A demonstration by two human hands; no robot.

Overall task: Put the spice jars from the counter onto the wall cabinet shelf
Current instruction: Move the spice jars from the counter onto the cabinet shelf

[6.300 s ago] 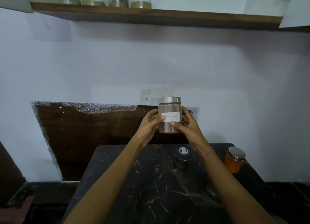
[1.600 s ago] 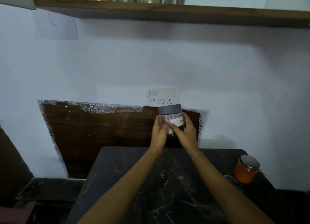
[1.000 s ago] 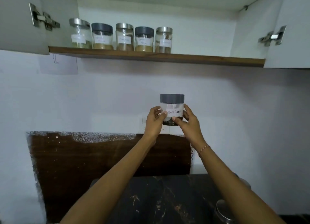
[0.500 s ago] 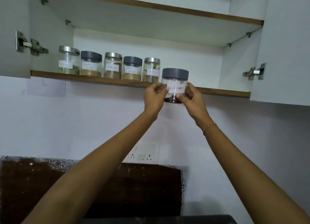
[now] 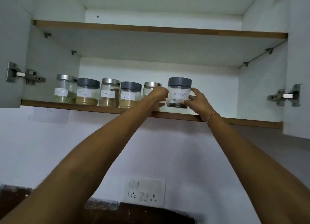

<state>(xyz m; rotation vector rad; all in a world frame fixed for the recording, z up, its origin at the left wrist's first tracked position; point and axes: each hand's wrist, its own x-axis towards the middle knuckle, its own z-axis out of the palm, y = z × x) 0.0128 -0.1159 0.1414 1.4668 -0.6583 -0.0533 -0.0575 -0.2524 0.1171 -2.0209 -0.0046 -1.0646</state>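
A clear jar labelled Black Pepper [image 5: 179,93], with a grey lid, stands on the lower cabinet shelf [image 5: 234,120] at the right end of a row of jars. My left hand [image 5: 158,96] grips its left side and my right hand [image 5: 196,100] grips its right side. Several other labelled spice jars [image 5: 109,94] stand in a line to its left, with grey and silver lids alternating. My left hand partly hides the silver-lidded jar [image 5: 151,88] nearest the pepper jar.
The shelf right of the pepper jar is bare up to the cabinet wall. Both cabinet doors stand open, with hinges at left [image 5: 25,75] and right [image 5: 283,96]. An upper shelf [image 5: 159,29] runs above. A switch panel [image 5: 146,192] sits on the wall below.
Both hands lifted the pepper jar from in front of the shelf edge onto the shelf, beside the row. The view tilted further upward; the counter is out of sight.
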